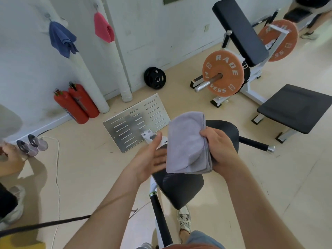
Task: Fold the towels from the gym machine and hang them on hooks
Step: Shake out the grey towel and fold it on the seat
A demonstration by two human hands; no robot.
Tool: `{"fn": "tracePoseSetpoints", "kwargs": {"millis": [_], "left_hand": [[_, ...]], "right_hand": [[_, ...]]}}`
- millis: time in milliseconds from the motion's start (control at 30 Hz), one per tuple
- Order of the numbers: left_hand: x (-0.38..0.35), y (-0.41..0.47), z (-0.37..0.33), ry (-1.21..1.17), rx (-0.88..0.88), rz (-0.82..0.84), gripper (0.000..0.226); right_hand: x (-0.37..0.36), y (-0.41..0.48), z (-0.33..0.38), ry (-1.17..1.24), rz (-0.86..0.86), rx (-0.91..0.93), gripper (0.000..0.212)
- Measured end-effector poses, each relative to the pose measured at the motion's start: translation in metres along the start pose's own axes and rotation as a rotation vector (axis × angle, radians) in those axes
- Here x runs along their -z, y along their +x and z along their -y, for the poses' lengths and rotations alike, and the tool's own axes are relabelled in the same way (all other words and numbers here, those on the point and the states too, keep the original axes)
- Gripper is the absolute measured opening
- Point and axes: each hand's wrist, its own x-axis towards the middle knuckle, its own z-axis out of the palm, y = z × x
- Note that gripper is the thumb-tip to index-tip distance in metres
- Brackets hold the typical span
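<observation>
The purple towel [186, 142] is pale lilac and soft-looking, folded into a thick oblong of several layers. One rounded flap curls over its front, and the stacked edges show along its right side. It is held up in the air just above the black seat [179, 187] of the gym machine. The right hand [221, 148] grips its right edge, fingers curled round the layers. The left hand [152, 159] is spread wide, palm up, with straight fingers slipping under the towel's left side.

There are three towels in all. Far beyond the seat to the left, a blue towel [62, 39] and a pink towel [103, 27] each hang from one of two hooks [47, 15] on the wall. Below them stand two red fire extinguishers [71, 106]. Beyond the seat to the right are two orange weight plates [222, 74], and straight beyond it is one black weight plate [154, 78].
</observation>
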Motion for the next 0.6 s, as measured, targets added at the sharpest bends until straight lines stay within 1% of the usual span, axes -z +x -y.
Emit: {"fn": "tracePoseSetpoints", "kwargs": {"millis": [33, 67, 100, 133, 167, 200, 233, 267, 300, 333, 367, 400, 433, 467, 500, 567, 600], "left_hand": [[0.002, 0.003, 0.007, -0.079, 0.045, 0.181, 0.073], [0.002, 0.006, 0.012, -0.164, 0.03, 0.296, 0.077], [0.0, 0.007, 0.013, -0.258, 0.004, 0.35, 0.079], [-0.004, 0.008, 0.011, -0.327, -0.011, 0.356, 0.079], [-0.008, 0.009, 0.007, -0.356, -0.038, 0.335, 0.076], [-0.013, 0.009, 0.002, -0.347, -0.076, 0.28, 0.069], [-0.017, 0.009, -0.004, -0.303, -0.112, 0.191, 0.06], [-0.02, 0.01, -0.011, -0.224, -0.158, 0.085, 0.049], [-0.022, 0.009, -0.017, -0.111, -0.222, -0.019, 0.038], [-0.023, 0.009, -0.024, 0.019, -0.292, -0.102, 0.029], [-0.022, 0.006, -0.032, 0.158, -0.366, -0.161, 0.025], [-0.02, 0.003, -0.04, 0.289, -0.422, -0.197, 0.026], [-0.018, -0.001, -0.048, 0.396, -0.46, -0.208, 0.03], [-0.015, -0.006, -0.054, 0.47, -0.484, -0.198, 0.036], [-0.011, -0.009, -0.06, 0.524, -0.499, -0.173, 0.042], [-0.001, -0.021, -0.068, 0.574, -0.524, -0.133, 0.048], [0.007, -0.027, -0.071, 0.567, -0.531, -0.111, 0.047]], "right_hand": [[0.001, 0.002, 0.001, 0.017, 0.01, -0.014, 0.022], [0.002, 0.003, 0.001, 0.026, 0.007, -0.036, 0.022], [0.003, 0.006, -0.002, 0.03, 0.004, -0.055, 0.025], [0.001, 0.006, -0.003, 0.039, -0.009, -0.073, 0.028], [0.001, 0.01, -0.006, 0.05, -0.019, -0.089, 0.032], [0.002, 0.011, -0.006, 0.072, -0.032, -0.112, 0.036], [0.003, 0.015, -0.007, 0.099, -0.034, -0.126, 0.038], [0.004, 0.018, -0.005, 0.115, -0.031, -0.13, 0.033], [0.007, 0.024, -0.005, 0.094, -0.03, -0.108, 0.019], [0.01, 0.028, -0.002, 0.038, -0.037, -0.075, 0.013], [0.014, 0.035, 0.001, -0.066, -0.036, -0.019, 0.03], [0.016, 0.037, 0.009, -0.2, -0.021, 0.061, 0.048], [0.016, 0.04, 0.018, -0.328, 0.008, 0.177, 0.06], [0.011, 0.041, 0.032, -0.446, 0.09, 0.286, 0.067], [0.002, 0.042, 0.044, -0.542, 0.208, 0.351, 0.07], [-0.022, 0.043, 0.062, -0.696, 0.424, 0.382, 0.066], [-0.035, 0.043, 0.068, -0.739, 0.484, 0.386, 0.059]]}}
